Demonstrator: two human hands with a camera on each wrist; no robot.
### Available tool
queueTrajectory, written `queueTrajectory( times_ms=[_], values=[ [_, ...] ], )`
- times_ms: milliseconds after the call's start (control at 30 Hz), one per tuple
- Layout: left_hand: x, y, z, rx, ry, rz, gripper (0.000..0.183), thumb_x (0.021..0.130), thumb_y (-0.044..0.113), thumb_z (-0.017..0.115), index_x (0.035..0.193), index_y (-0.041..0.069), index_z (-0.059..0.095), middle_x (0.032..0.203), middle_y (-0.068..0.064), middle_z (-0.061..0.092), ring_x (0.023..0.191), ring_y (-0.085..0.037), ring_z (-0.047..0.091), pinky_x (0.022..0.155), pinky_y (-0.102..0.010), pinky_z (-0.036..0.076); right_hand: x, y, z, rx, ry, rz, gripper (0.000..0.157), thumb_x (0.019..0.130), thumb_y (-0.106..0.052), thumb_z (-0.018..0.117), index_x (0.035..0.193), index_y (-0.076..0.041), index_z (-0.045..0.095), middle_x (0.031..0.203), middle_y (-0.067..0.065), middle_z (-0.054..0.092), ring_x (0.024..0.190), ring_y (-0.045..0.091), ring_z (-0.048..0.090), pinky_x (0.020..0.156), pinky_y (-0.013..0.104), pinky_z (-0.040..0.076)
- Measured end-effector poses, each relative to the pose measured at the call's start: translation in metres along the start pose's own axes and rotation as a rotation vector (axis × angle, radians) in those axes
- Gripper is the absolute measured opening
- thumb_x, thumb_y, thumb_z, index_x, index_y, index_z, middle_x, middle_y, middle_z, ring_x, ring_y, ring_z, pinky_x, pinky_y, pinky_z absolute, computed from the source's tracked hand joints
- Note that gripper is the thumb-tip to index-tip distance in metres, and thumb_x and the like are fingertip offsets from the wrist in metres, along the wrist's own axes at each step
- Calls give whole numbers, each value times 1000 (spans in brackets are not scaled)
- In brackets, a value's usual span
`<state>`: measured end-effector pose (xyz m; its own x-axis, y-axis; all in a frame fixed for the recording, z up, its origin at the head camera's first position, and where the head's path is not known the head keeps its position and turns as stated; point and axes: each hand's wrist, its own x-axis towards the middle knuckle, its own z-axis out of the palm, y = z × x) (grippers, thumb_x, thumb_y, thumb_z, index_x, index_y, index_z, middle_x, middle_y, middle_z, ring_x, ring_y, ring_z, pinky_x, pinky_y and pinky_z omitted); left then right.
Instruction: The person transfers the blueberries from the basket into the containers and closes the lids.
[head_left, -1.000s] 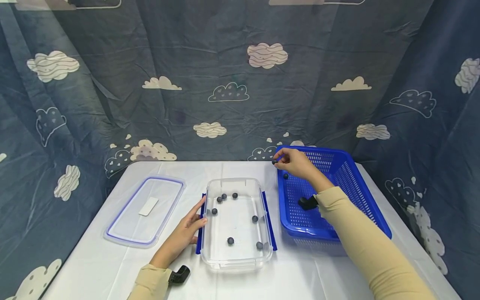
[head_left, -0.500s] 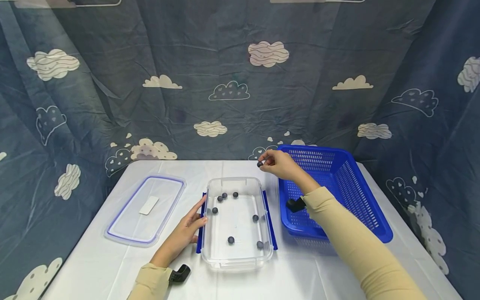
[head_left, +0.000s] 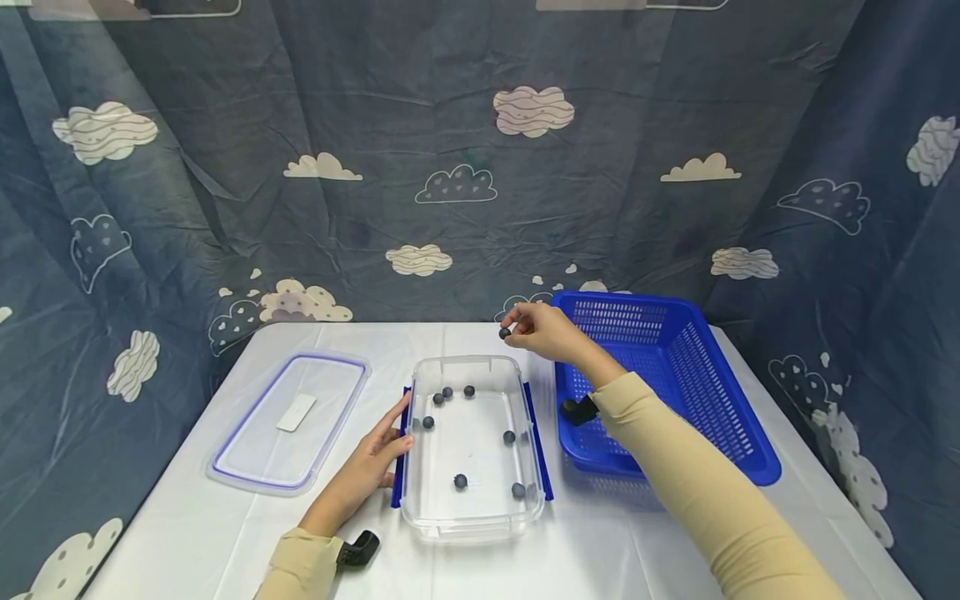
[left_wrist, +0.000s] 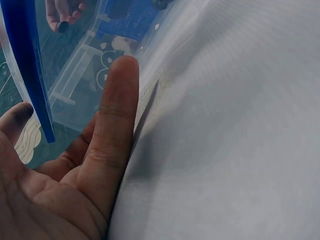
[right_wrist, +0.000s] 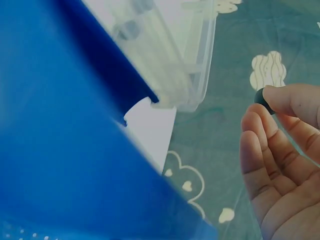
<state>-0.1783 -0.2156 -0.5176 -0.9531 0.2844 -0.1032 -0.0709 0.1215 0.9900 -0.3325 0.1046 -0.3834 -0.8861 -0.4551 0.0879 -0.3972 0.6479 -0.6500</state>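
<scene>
Head view shows the left hand (head_left: 362, 477), fingers mostly straight, resting along the blue left flap (head_left: 401, 471) of a clear container (head_left: 483, 462); its wrist view is too close to tell how firmly it presses. The right hand (head_left: 551, 335) pinches a small dark ball (head_left: 505, 333) between thumb and fingertip, raised near the container's far right corner.

Across the white-covered table (head_left: 450, 575) lie a lid (head_left: 322, 442), the container with seven similar balls (head_left: 461, 481) inside, then a blue basket (head_left: 705, 375), partly behind the right sleeve (head_left: 705, 467). Creased dark-blue cloth (head_left: 450, 83) patterned with pale clouds hangs behind.

The lid is translucent — a rounded rectangle with a bluish border and white label (head_left: 297, 412); the container is see-through, the basket's walls slotted.
</scene>
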Motion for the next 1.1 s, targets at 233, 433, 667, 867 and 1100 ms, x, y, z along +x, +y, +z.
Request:
queueTrajectory(
  times_ms=[233,433,667,867,1100],
  values=[
    [0,0,0,3,2,1,71,113,28,55,172,40,19,139,-32,49,102,-23,68,80,-42,66,5,-14,7,-5,-30,5,19,99,-13,76,117,-7,73,90,4,71,78,14,59,70,27,47],
    [0,0,-1,5,1,5,72,112,32,57,172,41,19,139,-32,50,102,-23,69,81,-44,67,9,-24,18,-4,-92,-12,19,99,-13,75,116,-6,72,89,4,72,76,13,60,69,26,48],
    [0,0,-1,0,-8,16,72,112,29,56,173,40,18,137,-32,51,103,-24,69,82,-45,67,13,-29,35,25,-197,11,19,99,-14,75,117,-7,71,87,3,72,75,13,64,68,24,51],
    [0,-1,-1,-3,-10,12,72,112,29,56,172,41,18,138,-32,51,103,-24,69,82,-45,67,14,-33,48,38,-305,24,14,96,-12,77,110,-8,74,81,0,72,72,10,65,67,22,52],
    [-1,0,-1,-2,-11,20,72,113,30,56,173,41,18,136,-32,52,102,-24,68,80,-44,67,15,-33,63,-21,-368,31,12,96,-9,76,108,-7,74,80,1,74,67,7,64,66,20,55]
  ],
)
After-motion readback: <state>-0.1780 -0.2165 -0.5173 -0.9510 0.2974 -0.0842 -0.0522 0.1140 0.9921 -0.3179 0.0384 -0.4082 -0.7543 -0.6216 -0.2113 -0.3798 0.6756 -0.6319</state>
